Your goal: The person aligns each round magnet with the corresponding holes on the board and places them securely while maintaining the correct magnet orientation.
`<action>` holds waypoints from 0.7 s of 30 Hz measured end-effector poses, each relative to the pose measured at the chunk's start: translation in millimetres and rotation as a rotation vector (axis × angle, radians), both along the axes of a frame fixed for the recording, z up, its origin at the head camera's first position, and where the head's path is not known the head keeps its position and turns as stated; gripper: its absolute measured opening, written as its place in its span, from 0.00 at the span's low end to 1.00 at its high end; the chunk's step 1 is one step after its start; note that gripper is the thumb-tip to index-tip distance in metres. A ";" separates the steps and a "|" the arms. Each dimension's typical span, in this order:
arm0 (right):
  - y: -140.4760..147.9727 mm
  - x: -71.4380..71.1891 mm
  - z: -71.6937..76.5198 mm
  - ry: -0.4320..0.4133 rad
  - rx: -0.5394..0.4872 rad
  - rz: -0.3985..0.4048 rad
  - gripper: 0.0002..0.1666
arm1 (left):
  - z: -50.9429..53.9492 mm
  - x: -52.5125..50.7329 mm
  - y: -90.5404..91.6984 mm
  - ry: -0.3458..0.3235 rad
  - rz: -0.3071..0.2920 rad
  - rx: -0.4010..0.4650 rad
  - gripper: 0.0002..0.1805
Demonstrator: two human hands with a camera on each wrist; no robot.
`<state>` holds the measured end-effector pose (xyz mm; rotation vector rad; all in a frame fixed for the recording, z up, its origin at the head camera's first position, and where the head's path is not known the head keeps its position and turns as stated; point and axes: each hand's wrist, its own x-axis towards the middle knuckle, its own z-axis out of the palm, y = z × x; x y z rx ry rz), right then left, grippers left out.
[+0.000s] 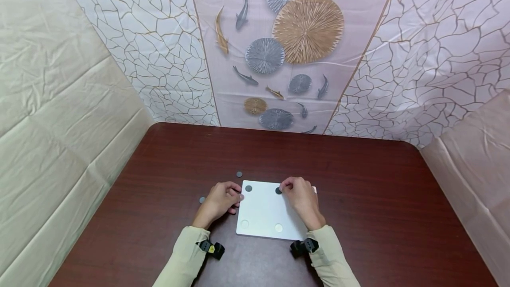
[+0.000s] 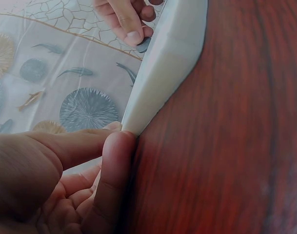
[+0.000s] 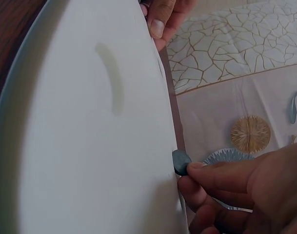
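Observation:
A white rectangular board (image 1: 260,209) lies on the table in front of me. My left hand (image 1: 221,199) pinches its left edge between thumb and finger, seen close in the left wrist view. Near the board's far edge, my right hand (image 1: 300,196) pinches a small dark round disc (image 3: 181,162) with thumb and index finger; the disc is at the board's surface, and whether it lies flat is hard to tell. Another dark disc (image 1: 249,188) sits at the far left corner of the board. Two pale round marks show along the near side. The right hand covers part of the board's right side.
One grey disc (image 1: 239,174) lies on the table beyond the board. A second loose disc (image 1: 202,199) is left of my left hand, partly hidden. The dark red-brown table (image 1: 370,198) ends at a patterned cloth backdrop (image 1: 263,87), with beige cloth on both sides.

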<state>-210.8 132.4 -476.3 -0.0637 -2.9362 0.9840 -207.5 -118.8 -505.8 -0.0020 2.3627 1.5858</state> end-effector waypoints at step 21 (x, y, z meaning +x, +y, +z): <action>-7.8 -0.8 2.5 -0.001 0.125 0.032 0.08 | 0.2 0.3 0.3 -0.003 0.005 -0.001 0.11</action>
